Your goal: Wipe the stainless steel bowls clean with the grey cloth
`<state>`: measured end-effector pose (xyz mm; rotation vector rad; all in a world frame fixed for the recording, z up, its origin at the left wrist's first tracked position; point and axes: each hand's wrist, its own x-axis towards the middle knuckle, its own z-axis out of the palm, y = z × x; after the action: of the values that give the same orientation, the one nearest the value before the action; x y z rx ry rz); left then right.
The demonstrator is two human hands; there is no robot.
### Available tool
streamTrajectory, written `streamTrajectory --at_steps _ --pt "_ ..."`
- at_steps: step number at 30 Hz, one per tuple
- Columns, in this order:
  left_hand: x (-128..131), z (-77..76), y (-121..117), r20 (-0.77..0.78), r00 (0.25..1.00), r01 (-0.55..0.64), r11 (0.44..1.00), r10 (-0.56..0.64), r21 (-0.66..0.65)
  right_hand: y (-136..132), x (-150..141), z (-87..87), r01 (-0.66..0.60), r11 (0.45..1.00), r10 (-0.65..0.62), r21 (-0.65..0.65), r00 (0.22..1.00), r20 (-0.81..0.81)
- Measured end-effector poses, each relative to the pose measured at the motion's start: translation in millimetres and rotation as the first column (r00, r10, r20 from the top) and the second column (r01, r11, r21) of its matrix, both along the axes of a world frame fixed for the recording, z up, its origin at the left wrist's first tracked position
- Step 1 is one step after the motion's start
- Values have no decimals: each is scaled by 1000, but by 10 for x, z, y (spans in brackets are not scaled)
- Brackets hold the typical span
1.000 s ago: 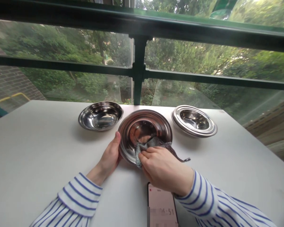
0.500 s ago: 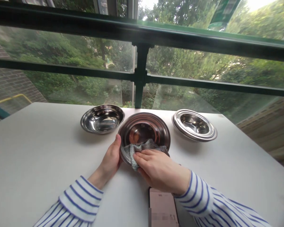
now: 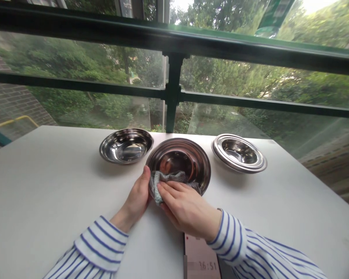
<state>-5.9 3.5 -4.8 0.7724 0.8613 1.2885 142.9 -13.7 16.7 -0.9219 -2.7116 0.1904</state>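
A shiny metal bowl (image 3: 177,149) with a wide stepped rim is in the middle of the table, its near side in my hands. My left hand (image 3: 136,195) grips the bowl's left edge, thumb on the rim and fingers hidden underneath. A grey-green cloth (image 3: 174,177) lies bunched over the near-left rim. My right hand (image 3: 189,207) holds this cloth, fingers pressed together, against the bowl's near side. To the left stands another metal bowl (image 3: 126,147), slightly tilted, touched by neither hand. Some metal bowls (image 3: 240,153) are stacked at the right.
A phone (image 3: 202,255) with a lit screen lies below my right wrist, partly covered by the sleeve. The white table (image 3: 61,182) ends at a green metal railing (image 3: 171,93) with glass panels. A green bottle-like object (image 3: 275,17) stands beyond the upper rail.
My right hand has slid the cloth a little leftward along the bowl's near rim. The bowl has shifted very slightly right. My left hand keeps its grip.
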Motion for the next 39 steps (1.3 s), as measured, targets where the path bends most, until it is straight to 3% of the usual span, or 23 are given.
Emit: streamTrajectory --at_steps 8,17,25,33,39 --pt "32 47 -23 53 998 21 1000 -21 -5 -100 235 287 93 993 -69 -71 957 281" --pt "-23 -27 -1 -3 1000 15 1000 -15 15 -22 -28 -5 7 1000 -8 27 999 51" --pt "37 26 -15 23 999 -29 1000 29 -1 -68 161 220 75 996 -60 -53 968 242" --pt "-30 -24 10 -53 998 -25 1000 26 12 -69 -2 13 10 1000 -10 15 1000 22" --pt "26 45 -15 -5 1000 -25 999 25 -29 -112 209 262 69 993 -45 -93 970 240"
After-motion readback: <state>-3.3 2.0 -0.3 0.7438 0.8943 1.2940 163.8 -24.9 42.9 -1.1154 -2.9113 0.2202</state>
